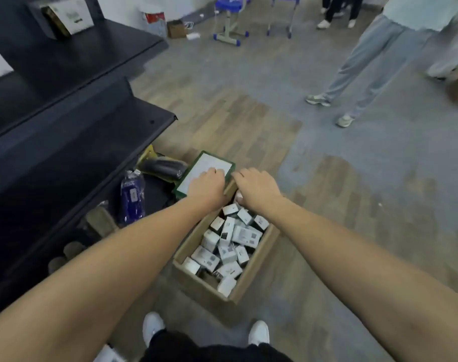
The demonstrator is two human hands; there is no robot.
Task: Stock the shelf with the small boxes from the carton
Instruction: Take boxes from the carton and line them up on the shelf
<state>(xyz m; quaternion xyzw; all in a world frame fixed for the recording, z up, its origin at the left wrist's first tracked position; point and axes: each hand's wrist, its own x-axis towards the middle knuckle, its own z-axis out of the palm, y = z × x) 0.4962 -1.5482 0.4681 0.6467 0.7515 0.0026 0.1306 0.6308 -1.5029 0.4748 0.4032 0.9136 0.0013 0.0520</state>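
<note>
A brown cardboard carton (259,253) stands open on the floor in front of my feet. Several small white boxes (229,241) lie jumbled inside it. The dark shelf unit (73,142) runs along the left, with its lower shelves beside the carton. Both my arms reach over the carton to its far end. My left hand (205,188) sits at the far left corner with bent fingers, its fingertips against a flat white box with a green edge (209,163). My right hand (256,189) curls over the carton's far rim. What the fingers hold underneath is hidden.
On the bottom shelf lie a blue packet (132,199), a black item in yellow packaging (162,167) and brownish goods. A white box (68,15) stands on an upper shelf. A person in grey trousers (366,66) stands on the floor to the right; blue-footed furniture (229,24) is behind.
</note>
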